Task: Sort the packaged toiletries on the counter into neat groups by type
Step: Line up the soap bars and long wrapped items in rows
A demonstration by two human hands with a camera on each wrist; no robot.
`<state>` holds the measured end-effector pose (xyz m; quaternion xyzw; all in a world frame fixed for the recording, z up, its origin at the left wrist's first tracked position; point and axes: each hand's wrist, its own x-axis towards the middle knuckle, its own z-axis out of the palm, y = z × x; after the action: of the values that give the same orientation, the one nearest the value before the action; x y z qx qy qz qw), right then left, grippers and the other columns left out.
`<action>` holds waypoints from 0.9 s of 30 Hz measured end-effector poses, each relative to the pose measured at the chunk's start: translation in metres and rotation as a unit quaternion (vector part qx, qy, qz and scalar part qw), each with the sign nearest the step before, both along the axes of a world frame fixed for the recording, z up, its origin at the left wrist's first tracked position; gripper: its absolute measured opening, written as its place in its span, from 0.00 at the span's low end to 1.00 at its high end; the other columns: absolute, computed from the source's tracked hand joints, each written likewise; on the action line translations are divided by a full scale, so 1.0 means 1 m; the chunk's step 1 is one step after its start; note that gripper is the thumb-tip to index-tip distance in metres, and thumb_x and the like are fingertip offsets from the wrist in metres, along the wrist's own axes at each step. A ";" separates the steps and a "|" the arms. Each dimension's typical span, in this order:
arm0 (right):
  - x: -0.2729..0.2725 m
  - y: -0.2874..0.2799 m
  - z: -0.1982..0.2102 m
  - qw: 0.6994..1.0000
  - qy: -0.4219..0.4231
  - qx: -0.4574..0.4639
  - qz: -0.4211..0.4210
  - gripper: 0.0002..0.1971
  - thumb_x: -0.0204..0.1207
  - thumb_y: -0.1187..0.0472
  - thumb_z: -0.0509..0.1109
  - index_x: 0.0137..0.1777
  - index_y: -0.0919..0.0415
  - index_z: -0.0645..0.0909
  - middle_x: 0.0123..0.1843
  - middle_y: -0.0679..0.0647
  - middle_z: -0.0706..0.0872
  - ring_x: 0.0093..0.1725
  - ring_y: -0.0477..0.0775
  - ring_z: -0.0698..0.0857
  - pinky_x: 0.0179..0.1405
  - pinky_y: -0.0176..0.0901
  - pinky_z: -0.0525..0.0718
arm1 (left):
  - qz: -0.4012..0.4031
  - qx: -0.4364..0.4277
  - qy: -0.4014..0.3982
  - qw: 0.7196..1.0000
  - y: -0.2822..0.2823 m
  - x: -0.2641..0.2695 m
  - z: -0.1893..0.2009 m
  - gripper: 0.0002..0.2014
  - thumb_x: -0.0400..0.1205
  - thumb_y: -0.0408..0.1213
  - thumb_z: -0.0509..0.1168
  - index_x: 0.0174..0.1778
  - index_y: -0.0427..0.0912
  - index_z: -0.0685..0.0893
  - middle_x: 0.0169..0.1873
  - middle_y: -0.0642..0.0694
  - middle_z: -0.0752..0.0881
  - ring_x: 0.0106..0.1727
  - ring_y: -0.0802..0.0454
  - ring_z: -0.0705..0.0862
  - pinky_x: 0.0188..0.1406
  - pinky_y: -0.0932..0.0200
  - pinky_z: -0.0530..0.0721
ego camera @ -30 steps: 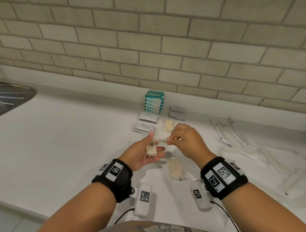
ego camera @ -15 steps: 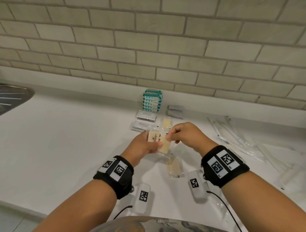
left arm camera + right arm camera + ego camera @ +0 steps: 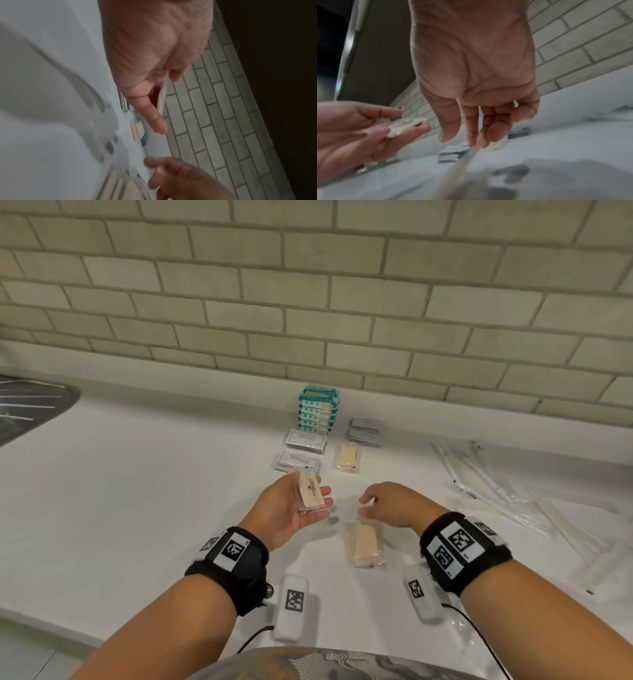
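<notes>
My left hand lies palm up above the counter and holds stacked cream soap packets between thumb and fingers; the right wrist view shows these packets from the side. My right hand hangs relaxed over another cream packet on the white counter, its fingertips at the packet's upper edge and the thumb apart. One more cream packet lies further back.
A teal packet stack stands at the tiled wall, with two white sachet piles before it and grey sachets to the right. Long clear-wrapped items are strewn at the right. A metal sink drainer is far left.
My right hand has let go of the packet it set on the left hand's packet and dropped to the one on the counter. The left hand has turned palm up.
</notes>
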<state>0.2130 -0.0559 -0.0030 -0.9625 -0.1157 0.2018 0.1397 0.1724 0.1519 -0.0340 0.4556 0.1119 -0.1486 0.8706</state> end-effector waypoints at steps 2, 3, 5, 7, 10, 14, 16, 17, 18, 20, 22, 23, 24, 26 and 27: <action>-0.003 0.004 0.007 0.994 -0.025 0.106 -0.027 0.15 0.80 0.49 0.69 0.62 0.54 0.83 0.60 0.48 0.83 0.54 0.47 0.83 0.53 0.40 0.80 | 0.005 0.033 -0.019 0.999 -0.001 0.001 -0.002 0.12 0.87 0.31 0.57 0.62 0.32 0.81 0.54 0.35 0.85 0.52 0.40 0.88 0.42 0.54 0.90; -0.006 0.008 0.011 0.982 -0.022 0.181 -0.048 0.13 0.80 0.49 0.69 0.59 0.54 0.84 0.56 0.47 0.85 0.47 0.45 0.84 0.45 0.37 0.79 | 0.004 0.069 -0.033 0.997 -0.003 0.001 -0.003 0.12 0.86 0.28 0.58 0.63 0.33 0.81 0.53 0.36 0.85 0.50 0.43 0.88 0.42 0.56 0.90; -0.014 0.018 0.018 0.953 0.013 0.292 -0.083 0.13 0.80 0.46 0.68 0.52 0.55 0.85 0.48 0.48 0.89 0.35 0.45 0.83 0.35 0.36 0.77 | -0.023 0.174 -0.080 0.981 -0.009 0.000 -0.003 0.13 0.87 0.33 0.59 0.66 0.37 0.80 0.57 0.41 0.85 0.54 0.48 0.86 0.49 0.58 0.86; -0.019 0.027 0.022 0.939 0.048 0.328 -0.089 0.18 0.79 0.41 0.66 0.52 0.56 0.84 0.46 0.51 0.90 0.33 0.48 0.86 0.32 0.39 0.78 | -0.086 0.268 -0.139 0.950 -0.017 -0.003 0.002 0.17 0.88 0.43 0.58 0.71 0.46 0.78 0.63 0.49 0.84 0.62 0.55 0.83 0.60 0.58 0.82; -0.019 0.034 0.022 0.927 0.060 0.354 -0.112 0.21 0.79 0.41 0.67 0.53 0.62 0.82 0.43 0.55 0.91 0.35 0.53 0.90 0.31 0.41 0.82 | -0.152 0.296 -0.159 0.930 -0.025 -0.002 0.007 0.20 0.86 0.45 0.60 0.76 0.54 0.73 0.70 0.50 0.81 0.69 0.54 0.79 0.69 0.60 0.74; -0.012 0.026 0.025 0.913 0.061 0.377 -0.145 0.09 0.80 0.62 0.66 0.57 0.65 0.79 0.43 0.61 0.90 0.37 0.60 0.92 0.25 0.40 0.82 | -0.124 0.257 -0.152 0.946 -0.020 0.004 0.006 0.27 0.80 0.41 0.68 0.77 0.51 0.74 0.67 0.52 0.83 0.66 0.56 0.80 0.67 0.59 0.76; -0.008 0.021 0.026 0.903 0.068 0.395 -0.151 0.07 0.79 0.67 0.65 0.55 0.65 0.80 0.41 0.59 0.89 0.37 0.63 0.92 0.25 0.41 0.83 | -0.081 0.238 -0.145 0.957 -0.019 0.005 0.007 0.17 0.81 0.30 0.67 0.66 0.47 0.82 0.55 0.47 0.87 0.52 0.55 0.85 0.52 0.62 0.83; -0.007 0.019 0.026 0.900 0.066 0.404 -0.148 0.05 0.79 0.67 0.66 0.53 0.65 0.80 0.40 0.58 0.88 0.37 0.63 0.92 0.25 0.41 0.83 | -0.065 0.233 -0.141 0.960 -0.020 0.005 0.008 0.14 0.81 0.27 0.67 0.60 0.46 0.84 0.49 0.46 0.87 0.47 0.54 0.85 0.47 0.63 0.84; -0.006 0.017 0.026 0.898 0.061 0.411 -0.145 0.02 0.79 0.66 0.68 0.50 0.63 0.80 0.39 0.57 0.88 0.36 0.61 0.91 0.25 0.41 0.83 | -0.053 0.230 -0.139 0.962 -0.021 0.005 0.008 0.12 0.80 0.25 0.68 0.56 0.44 0.84 0.46 0.45 0.86 0.45 0.53 0.85 0.44 0.62 0.84; -0.005 0.014 0.027 0.898 0.042 0.416 -0.141 0.02 0.78 0.64 0.71 0.44 0.60 0.81 0.35 0.55 0.88 0.34 0.56 0.90 0.28 0.41 0.81 | -0.052 0.236 -0.139 0.960 -0.022 0.005 0.007 0.11 0.79 0.25 0.69 0.53 0.42 0.84 0.43 0.44 0.86 0.44 0.52 0.85 0.45 0.60 0.85; -0.005 0.011 0.028 0.906 0.014 0.403 -0.131 0.05 0.76 0.64 0.73 0.39 0.58 0.82 0.32 0.52 0.87 0.32 0.48 0.86 0.30 0.37 0.79 | -0.065 0.243 -0.135 0.958 -0.023 0.006 0.006 0.10 0.79 0.25 0.69 0.52 0.42 0.84 0.43 0.44 0.85 0.43 0.52 0.85 0.46 0.59 0.85; -0.005 0.009 0.029 0.909 -0.001 0.396 -0.135 0.06 0.75 0.64 0.74 0.37 0.58 0.82 0.31 0.50 0.87 0.31 0.47 0.85 0.29 0.35 0.77 | -0.073 0.251 -0.131 0.956 -0.023 0.006 0.005 0.09 0.79 0.26 0.69 0.52 0.42 0.84 0.43 0.44 0.85 0.42 0.53 0.85 0.46 0.59 0.85; -0.004 0.006 0.030 0.911 -0.017 0.386 -0.144 0.08 0.74 0.65 0.74 0.35 0.58 0.82 0.31 0.50 0.86 0.31 0.47 0.83 0.29 0.34 0.76 | -0.083 0.266 -0.128 0.952 -0.024 0.006 0.005 0.09 0.80 0.27 0.69 0.53 0.43 0.84 0.42 0.45 0.84 0.42 0.53 0.85 0.46 0.60 0.86; -0.001 0.001 0.030 0.929 -0.028 0.333 -0.155 0.08 0.72 0.70 0.71 0.33 0.61 0.81 0.31 0.52 0.84 0.32 0.51 0.80 0.29 0.35 0.74 | -0.110 0.318 -0.113 0.935 -0.024 0.006 0.002 0.08 0.82 0.31 0.67 0.55 0.44 0.84 0.43 0.45 0.84 0.43 0.53 0.84 0.45 0.61 0.86; -0.001 -0.002 0.029 0.950 -0.013 0.278 -0.141 0.06 0.72 0.71 0.69 0.35 0.63 0.81 0.33 0.54 0.83 0.33 0.52 0.79 0.31 0.37 0.73 | -0.126 0.343 -0.096 0.926 -0.024 0.004 -0.001 0.07 0.82 0.32 0.66 0.55 0.44 0.84 0.43 0.45 0.85 0.43 0.52 0.84 0.44 0.61 0.86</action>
<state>0.2123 -0.0575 0.0262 -0.8943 -0.0317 0.1277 0.4277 0.1768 0.1279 -0.0345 0.7490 0.0136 -0.1650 0.6415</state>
